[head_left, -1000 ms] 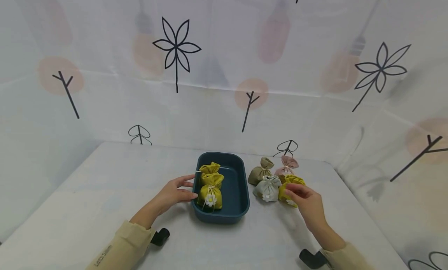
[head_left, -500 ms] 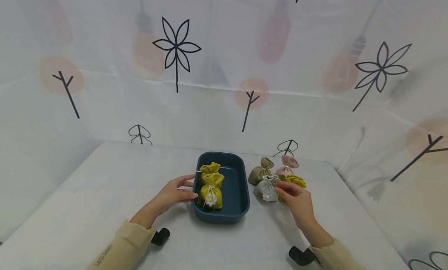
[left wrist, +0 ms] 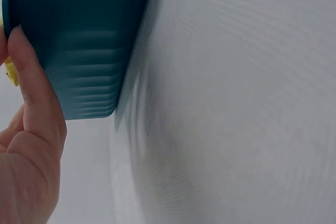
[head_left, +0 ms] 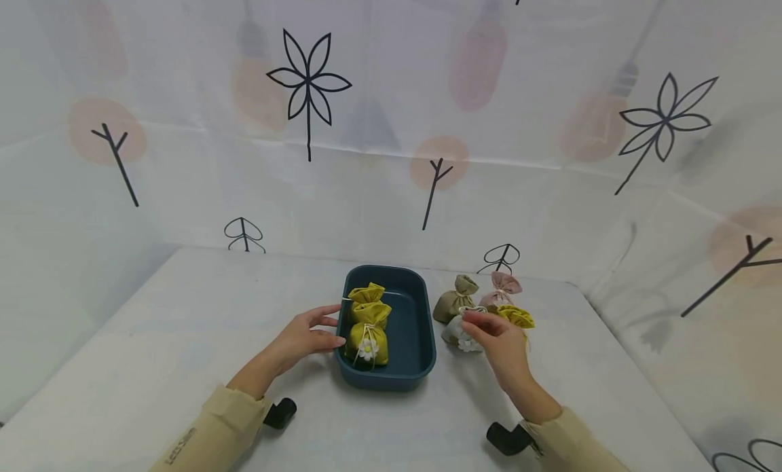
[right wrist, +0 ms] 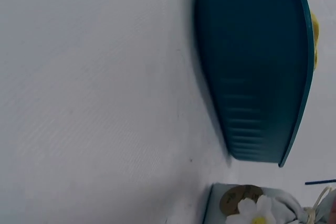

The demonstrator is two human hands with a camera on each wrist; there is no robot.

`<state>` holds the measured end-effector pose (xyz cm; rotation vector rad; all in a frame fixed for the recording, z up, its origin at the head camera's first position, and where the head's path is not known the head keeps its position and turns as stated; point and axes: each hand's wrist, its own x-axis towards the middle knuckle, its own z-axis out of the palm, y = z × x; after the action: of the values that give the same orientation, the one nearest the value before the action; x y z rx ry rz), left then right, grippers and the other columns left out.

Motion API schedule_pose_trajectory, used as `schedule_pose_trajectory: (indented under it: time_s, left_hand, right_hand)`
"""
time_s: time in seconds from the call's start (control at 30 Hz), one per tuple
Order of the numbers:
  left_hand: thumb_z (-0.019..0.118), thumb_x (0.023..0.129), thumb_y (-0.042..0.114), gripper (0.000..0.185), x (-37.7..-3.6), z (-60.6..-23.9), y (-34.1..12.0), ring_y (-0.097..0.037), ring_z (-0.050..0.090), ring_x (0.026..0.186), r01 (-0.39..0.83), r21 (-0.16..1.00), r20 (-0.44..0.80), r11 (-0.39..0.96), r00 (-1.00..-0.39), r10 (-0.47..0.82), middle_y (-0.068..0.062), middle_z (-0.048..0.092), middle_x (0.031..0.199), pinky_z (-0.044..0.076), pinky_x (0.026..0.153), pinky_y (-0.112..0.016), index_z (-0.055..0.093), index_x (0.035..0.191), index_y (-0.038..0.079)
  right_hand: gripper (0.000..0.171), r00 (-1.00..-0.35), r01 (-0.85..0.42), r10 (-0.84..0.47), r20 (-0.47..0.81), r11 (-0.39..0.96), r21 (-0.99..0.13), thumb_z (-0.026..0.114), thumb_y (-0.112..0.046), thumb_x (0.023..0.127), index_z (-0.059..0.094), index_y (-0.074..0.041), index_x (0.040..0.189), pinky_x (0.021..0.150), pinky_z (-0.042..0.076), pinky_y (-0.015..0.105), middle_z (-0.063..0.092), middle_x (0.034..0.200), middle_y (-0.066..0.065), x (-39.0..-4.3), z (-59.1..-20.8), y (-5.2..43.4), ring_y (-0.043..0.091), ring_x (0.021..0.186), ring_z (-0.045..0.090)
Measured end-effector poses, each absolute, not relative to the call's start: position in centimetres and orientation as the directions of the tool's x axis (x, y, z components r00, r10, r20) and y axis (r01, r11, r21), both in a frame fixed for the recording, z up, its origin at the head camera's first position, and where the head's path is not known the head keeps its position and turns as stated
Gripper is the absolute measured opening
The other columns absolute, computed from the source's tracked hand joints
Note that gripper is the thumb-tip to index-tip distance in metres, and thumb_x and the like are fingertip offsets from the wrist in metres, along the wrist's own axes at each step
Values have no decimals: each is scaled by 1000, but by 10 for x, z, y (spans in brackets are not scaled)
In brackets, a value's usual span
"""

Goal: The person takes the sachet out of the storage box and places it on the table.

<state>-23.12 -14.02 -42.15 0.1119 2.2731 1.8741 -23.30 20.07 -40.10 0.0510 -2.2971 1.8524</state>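
Two hands over one surface (head_left: 183, 322): white cloth cover, printed white backdrop behind it.
Tray (head_left: 411, 336): dark teal, rectangular with rounded corners, ribbed outer wall in both wrist views; sits mid-surface.
Tray contents: two mustard pouches (head_left: 368, 333) along the left inner wall, the nearer one with a white daisy on its tie.
Loose pouches: four just right of the tray, a khaki pouch (head_left: 453, 301) and a pink pouch (head_left: 499, 288) at the back, a pale grey pouch (head_left: 455, 331) and a third mustard pouch (head_left: 516, 316) in front.
Left hand (head_left: 303, 336): fingers loosely extended, thumb tip against the tray's left wall, gripping nothing.
Right hand (head_left: 497, 343): over the pale grey pouch, fingertips gathered at its neck; whether they pinch it yet, cannot tell, the hand hides the contact.
Pale grey pouch, look: small drawstring sack, ruffled mouth, white daisy with yellow centre on the front, clearest in the right wrist view (right wrist: 254, 209).
Pale grey pouch, handling (judgement): light, soft, squashes under pressure; not slippery or brittle. Best taken at the cinched neck below the ruffle, sparing the flower.
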Motion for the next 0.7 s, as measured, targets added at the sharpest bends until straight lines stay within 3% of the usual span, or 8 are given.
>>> schedule_pose_trajectory:
  time_s: [0.33, 0.7]
  left_hand:
    - [74, 80, 10, 68, -230, -419, -140, -21, 60, 95, -69, 980, -102, 185, -979, 175, -16, 51, 124, 54, 78, -35, 42, 140, 12]
    - [74, 80, 9, 68, -230, -417, -139, -20, 60, 93, -70, 982, -101, 177, -979, 175, -16, 51, 123, 54, 77, -35, 43, 140, 11]
  right_hand:
    - [35, -985, -139, 72, 160, 229, -963, 72, -15, 83, 63, 4, 111, 77, 50, 18, 65, 108, 14, -238, -398, 189, 13, 89, 60]
    - [30, -986, -144, 43, 162, 274, -951, 73, -18, 82, 67, -3, 107, 75, 51, 19, 67, 104, 9, -243, -389, 176, 16, 89, 60]
